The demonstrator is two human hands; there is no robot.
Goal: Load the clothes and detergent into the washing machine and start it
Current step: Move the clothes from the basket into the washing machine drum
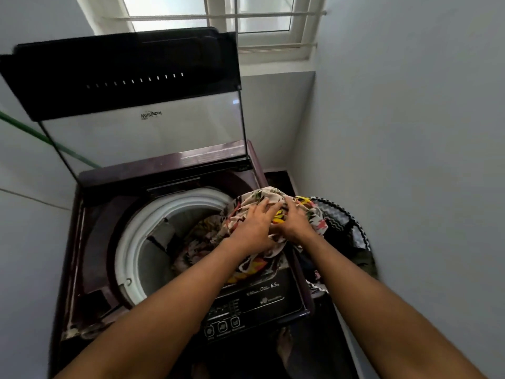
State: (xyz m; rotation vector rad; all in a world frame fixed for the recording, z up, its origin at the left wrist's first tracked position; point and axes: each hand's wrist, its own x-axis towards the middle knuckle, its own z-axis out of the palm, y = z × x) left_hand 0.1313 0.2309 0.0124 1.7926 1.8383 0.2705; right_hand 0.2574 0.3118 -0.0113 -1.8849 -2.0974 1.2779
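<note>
Left hand and right hand meet right of frame centre, side by side and touching, both laid on a bundle of floral-print cloth. Left hand: fingers spread and bent over the fabric, gripping it. Right hand: fingers curled into the cloth, gripping it next to a yellow patch of the print. Both forearms run up from the bottom edge of the frame. Top-loading washing machine, dark maroon body, fills the centre and lower left. Its glass lid stands raised in the upper left, dark band across the top, brand lettering on the clear part. Drum opening has a white rim, centre left. The cloth bundle sits over the right-hand rim of the opening, and part of it trails down into the drum. Control panel along the machine's near right edge, below the hands; marked "6.5", row of buttons at its lower end; a fold of the cloth overlaps its upper edge. Laundry basket, black-and-white zigzag pattern, stands just beside the machine on the right, dark clothes inside. Window, white frame, top centre. Green hose runs diagonally at the left edge.
</note>
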